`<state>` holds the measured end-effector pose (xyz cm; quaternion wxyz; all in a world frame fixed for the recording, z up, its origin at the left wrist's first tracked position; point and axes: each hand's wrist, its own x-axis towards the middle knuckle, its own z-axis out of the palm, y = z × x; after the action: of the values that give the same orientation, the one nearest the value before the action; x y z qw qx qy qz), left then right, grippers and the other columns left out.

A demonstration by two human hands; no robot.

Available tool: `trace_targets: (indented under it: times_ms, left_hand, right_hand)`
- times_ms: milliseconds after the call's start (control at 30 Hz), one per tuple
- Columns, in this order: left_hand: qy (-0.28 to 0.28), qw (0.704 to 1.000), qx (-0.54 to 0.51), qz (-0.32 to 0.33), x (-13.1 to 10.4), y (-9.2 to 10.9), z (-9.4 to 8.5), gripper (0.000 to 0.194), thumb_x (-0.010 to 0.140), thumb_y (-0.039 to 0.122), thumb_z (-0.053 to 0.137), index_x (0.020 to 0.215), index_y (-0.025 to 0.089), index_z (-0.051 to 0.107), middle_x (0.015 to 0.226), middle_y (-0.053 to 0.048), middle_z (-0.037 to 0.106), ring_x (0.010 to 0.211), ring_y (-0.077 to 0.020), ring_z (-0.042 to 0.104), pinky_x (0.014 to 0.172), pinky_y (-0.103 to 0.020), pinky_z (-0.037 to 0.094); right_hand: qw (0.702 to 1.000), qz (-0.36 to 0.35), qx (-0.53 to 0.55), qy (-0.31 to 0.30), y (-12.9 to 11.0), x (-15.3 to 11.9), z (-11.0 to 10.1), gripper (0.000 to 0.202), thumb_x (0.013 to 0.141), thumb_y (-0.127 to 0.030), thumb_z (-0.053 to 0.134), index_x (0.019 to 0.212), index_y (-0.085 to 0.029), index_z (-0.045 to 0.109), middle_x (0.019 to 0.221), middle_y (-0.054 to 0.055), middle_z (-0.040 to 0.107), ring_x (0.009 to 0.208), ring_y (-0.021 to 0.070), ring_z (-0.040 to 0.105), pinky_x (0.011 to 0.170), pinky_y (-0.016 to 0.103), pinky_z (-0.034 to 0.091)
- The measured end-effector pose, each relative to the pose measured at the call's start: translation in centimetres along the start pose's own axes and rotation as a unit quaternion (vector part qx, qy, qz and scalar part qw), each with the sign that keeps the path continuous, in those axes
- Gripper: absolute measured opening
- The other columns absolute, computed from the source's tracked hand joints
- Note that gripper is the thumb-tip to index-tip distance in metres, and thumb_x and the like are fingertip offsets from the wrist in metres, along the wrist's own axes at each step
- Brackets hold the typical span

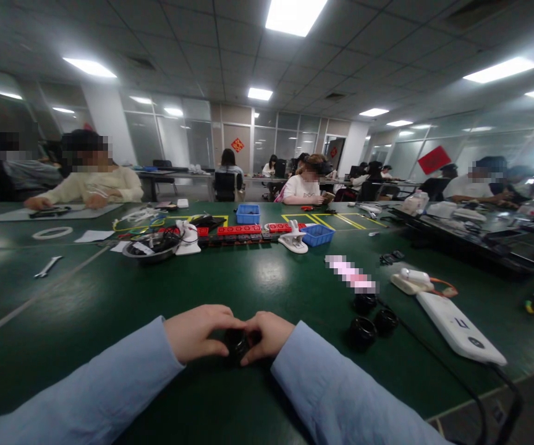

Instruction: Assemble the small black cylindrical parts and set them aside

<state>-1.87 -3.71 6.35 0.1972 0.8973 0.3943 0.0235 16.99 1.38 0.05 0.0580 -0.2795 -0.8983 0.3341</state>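
Observation:
Between my two hands is a small, glossy black round part (237, 345), close to the table's near side. My left hand (204, 332) wraps it from the left, with thumb and fingers curved around it. From the right, my right hand (267, 337) closes on the same part, and the fingertips of both hands meet at its top. The fingers hide much of its shape. To the right stand similar black ring-shaped parts, one in front (362, 332), another beside it (386, 320) and a third behind (364, 301).
A white power bank (461, 327) with a black cable lies on the right of the green table (156, 290). Further back are a metal bowl (151, 250) of cables, white clamps (293, 238), blue bins (317, 235) and a wrench (48, 266). Other people sit around.

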Motion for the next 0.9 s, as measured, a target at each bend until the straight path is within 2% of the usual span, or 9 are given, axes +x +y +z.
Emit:
trace_targets:
  times_ms: [100,200,300,533,733,833,900]
  left_hand:
    - [0.021,0.997,0.034,-0.062,0.0,0.9,0.2,0.043,0.070,0.025,0.069,0.111,0.027,0.058,0.093,-0.003,0.061,0.087,-0.0205,0.059,0.075,-0.030,0.045]
    - [0.055,0.989,0.080,-0.110,0.1,1.7,0.6,0.033,0.069,0.036,0.070,0.098,0.022,0.061,0.089,-0.003,0.063,0.085,-0.0222,0.059,0.071,-0.030,0.045]
    - [0.083,0.974,0.144,-0.157,0.5,2.5,1.4,0.033,0.070,0.046,0.066,0.086,0.018,0.060,0.084,-0.005,0.064,0.080,-0.0240,0.060,0.066,-0.031,0.045]
    - [0.123,0.924,0.248,-0.265,1.7,3.1,3.4,0.042,0.080,0.054,0.053,0.088,0.013,0.058,0.077,-0.011,0.066,0.071,-0.0278,0.064,0.059,-0.033,0.046]
    - [0.157,0.913,0.263,-0.271,1.9,2.8,3.8,0.054,0.079,0.064,0.044,0.085,0.012,0.058,0.073,-0.012,0.066,0.067,-0.0284,0.064,0.057,-0.034,0.046]
    - [0.162,0.913,0.265,-0.266,1.3,3.1,2.9,0.056,0.076,0.066,0.046,0.080,0.012,0.060,0.074,-0.012,0.065,0.069,-0.0288,0.063,0.060,-0.037,0.046]
    - [0.178,0.921,0.256,-0.233,0.7,3.3,1.9,0.053,0.077,0.063,0.048,0.081,0.012,0.062,0.078,-0.012,0.065,0.074,-0.0292,0.062,0.067,-0.041,0.046]
  right_hand:
    - [1.000,0.008,0.000,0.003,-0.2,-0.1,0.0,0.032,0.059,-0.036,0.077,0.083,-0.019,0.064,0.061,-0.007,0.053,0.056,0.0094,0.051,0.052,0.020,0.034]
    - [1.000,0.019,-0.005,0.010,-0.4,-0.2,0.0,0.033,0.058,-0.038,0.077,0.081,-0.019,0.063,0.062,-0.006,0.054,0.057,0.0100,0.051,0.051,0.020,0.034]
    - [0.999,0.035,-0.014,0.025,-0.6,-0.2,0.2,0.033,0.057,-0.038,0.077,0.079,-0.018,0.062,0.063,-0.005,0.056,0.057,0.0103,0.051,0.051,0.020,0.034]
    - [0.987,0.095,-0.063,0.116,-1.3,0.2,1.4,0.038,0.059,-0.044,0.072,0.082,-0.017,0.058,0.069,0.000,0.058,0.059,0.0132,0.052,0.048,0.022,0.031]
    - [0.975,0.108,-0.104,0.164,-1.5,0.4,2.1,0.040,0.062,-0.048,0.068,0.084,-0.016,0.057,0.072,0.004,0.058,0.064,0.0178,0.053,0.053,0.025,0.030]
    - [0.980,0.088,-0.102,0.148,-1.2,0.2,1.8,0.042,0.061,-0.049,0.070,0.084,-0.016,0.058,0.072,0.003,0.058,0.065,0.0177,0.053,0.053,0.025,0.031]
    - [0.986,0.065,-0.090,0.122,-0.9,0.1,1.3,0.040,0.061,-0.046,0.072,0.085,-0.016,0.060,0.071,0.001,0.058,0.063,0.0160,0.053,0.052,0.023,0.031]
